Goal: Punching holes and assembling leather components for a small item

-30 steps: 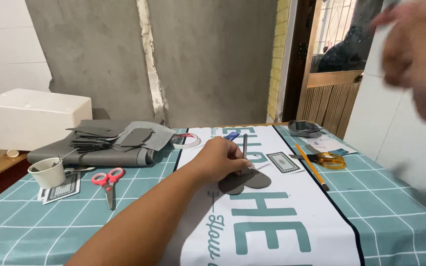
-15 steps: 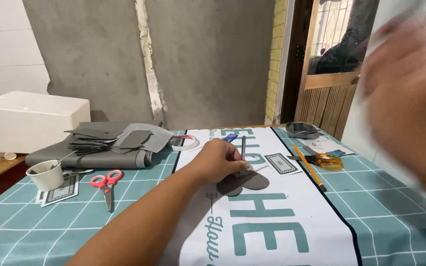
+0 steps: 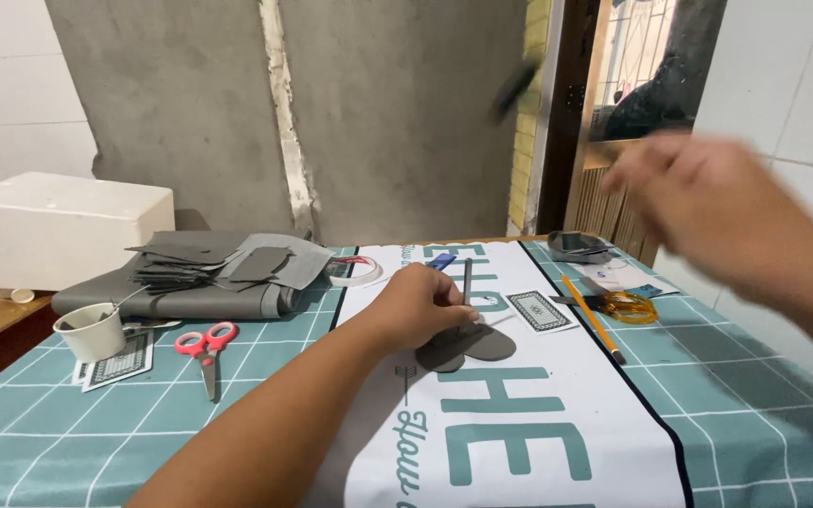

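A table covered in a teal cloth with a white grid point(image 3: 745, 414) fills the lower view, and a long white banner with teal lettering point(image 3: 519, 442) runs down its middle toward the viewer. On the banner, near its centre, lie two flat dark grey rounded cut-outs point(image 3: 468, 346), overlapping like petals. The left hand point(image 3: 421, 306) rests on them with fingers curled, pinching a thin dark metal rod point(image 3: 467, 282) that stands upright on the pieces. The right hand point(image 3: 708, 202) is raised in the air well above the table on the right, heavily blurred; whether it is open or closed cannot be told, and a dark smear above it near the doorway cannot be made out. At the far left sits a white foam box point(image 3: 63, 226), with a stack of grey sheet material and cut shapes point(image 3: 209, 273) beside it. Nearer the left edge are a white paper cup point(image 3: 91, 331) and red-handled scissors point(image 3: 204, 348). A yellow pencil point(image 3: 593, 318) lies along the banner's right border beside yellow-handled scissors point(image 3: 628, 306). The banner's near half is open surface. Both forearms are cut off by the frame.
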